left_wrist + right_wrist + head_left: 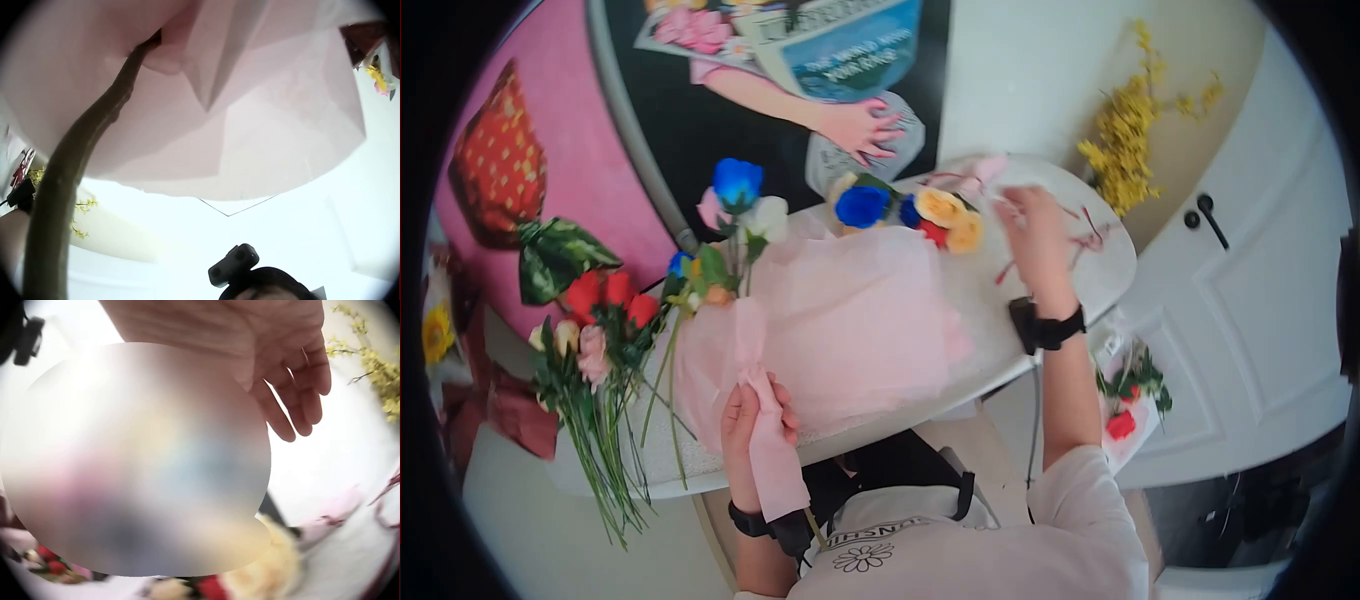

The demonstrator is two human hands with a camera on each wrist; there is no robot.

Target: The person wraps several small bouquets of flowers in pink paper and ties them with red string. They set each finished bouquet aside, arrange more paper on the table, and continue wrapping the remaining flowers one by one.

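Pink wrapping paper is gripped by my left hand at the table's front edge, gathered around a stem. In the left wrist view a thick brownish-green stem runs up into the flared paper. A blue rose and a white rose show just above the wrapped part. My right hand is raised over the table's right end, near a small pink wrapped piece and dark red ribbon. In the right wrist view its fingers hang relaxed, holding nothing visible.
Sheets of pale pink paper cover the middle of the white table. Yellow roses and a blue rose lie behind them. Long-stemmed red roses lie at left. Yellow blossom branches stand by the door.
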